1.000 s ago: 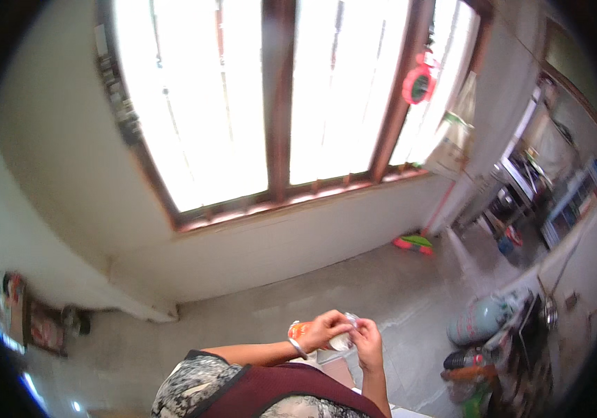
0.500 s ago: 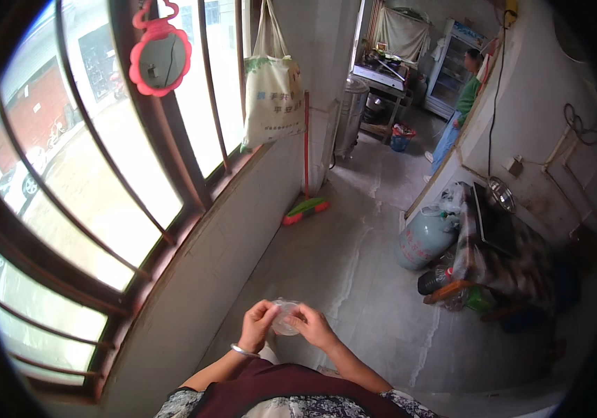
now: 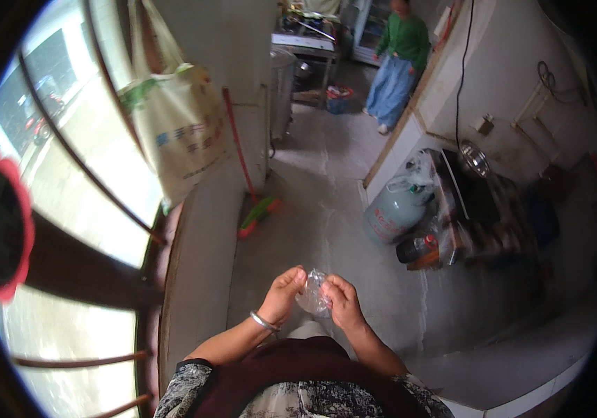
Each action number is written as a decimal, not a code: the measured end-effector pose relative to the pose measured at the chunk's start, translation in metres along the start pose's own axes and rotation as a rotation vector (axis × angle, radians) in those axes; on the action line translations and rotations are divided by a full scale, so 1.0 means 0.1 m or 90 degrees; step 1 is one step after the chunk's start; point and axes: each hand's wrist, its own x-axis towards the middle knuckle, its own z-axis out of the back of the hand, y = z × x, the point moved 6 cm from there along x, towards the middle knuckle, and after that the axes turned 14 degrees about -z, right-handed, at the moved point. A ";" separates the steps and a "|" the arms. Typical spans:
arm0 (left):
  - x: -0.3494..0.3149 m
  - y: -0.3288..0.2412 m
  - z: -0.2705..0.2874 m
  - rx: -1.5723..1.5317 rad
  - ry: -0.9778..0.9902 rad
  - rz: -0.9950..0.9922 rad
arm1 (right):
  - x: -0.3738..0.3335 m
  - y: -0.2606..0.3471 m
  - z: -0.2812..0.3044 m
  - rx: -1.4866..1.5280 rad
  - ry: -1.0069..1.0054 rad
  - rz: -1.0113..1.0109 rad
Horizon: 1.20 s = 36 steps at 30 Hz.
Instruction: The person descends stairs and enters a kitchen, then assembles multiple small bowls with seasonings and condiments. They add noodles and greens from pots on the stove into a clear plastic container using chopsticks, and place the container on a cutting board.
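Note:
Between my two hands is a small, roundish piece of clear plastic (image 3: 312, 294), shiny and crinkled; whether it is a bag or a thin lid I cannot tell. My left hand (image 3: 283, 297), with a silver bangle at the wrist, pinches its left edge between thumb and fingers. On the opposite edge my right hand (image 3: 344, 302) is closed with its fingers curled. Both hands are in front of my body, above the grey floor.
Left stands a barred window with a pink-framed mirror (image 3: 28, 230) and a hanging cloth bag (image 3: 180, 132). A broom (image 3: 260, 214) leans by the wall. Right are a gas cylinder (image 3: 396, 212) and a cluttered low table (image 3: 514, 240). A person in green (image 3: 406, 42) stands in the doorway ahead.
My view has turned left and moved forward. Both hands still hold the plastic, which now looks more crumpled. The person in the doorway has come more fully into view.

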 end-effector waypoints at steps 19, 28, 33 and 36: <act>4.12 0.96 -0.23 -0.170 -0.103 0.055 | 3.16 1.84 2.09 0.118 -0.095 0.084; 5.95 1.51 0.05 0.030 -0.086 0.060 | 4.99 2.22 2.84 0.025 -0.193 0.058; 7.11 1.61 0.08 -0.076 0.048 0.100 | 6.10 2.54 3.18 0.233 -0.229 0.075; 7.82 1.62 -0.01 -0.085 0.094 0.121 | 6.62 2.93 3.46 0.242 -0.275 0.102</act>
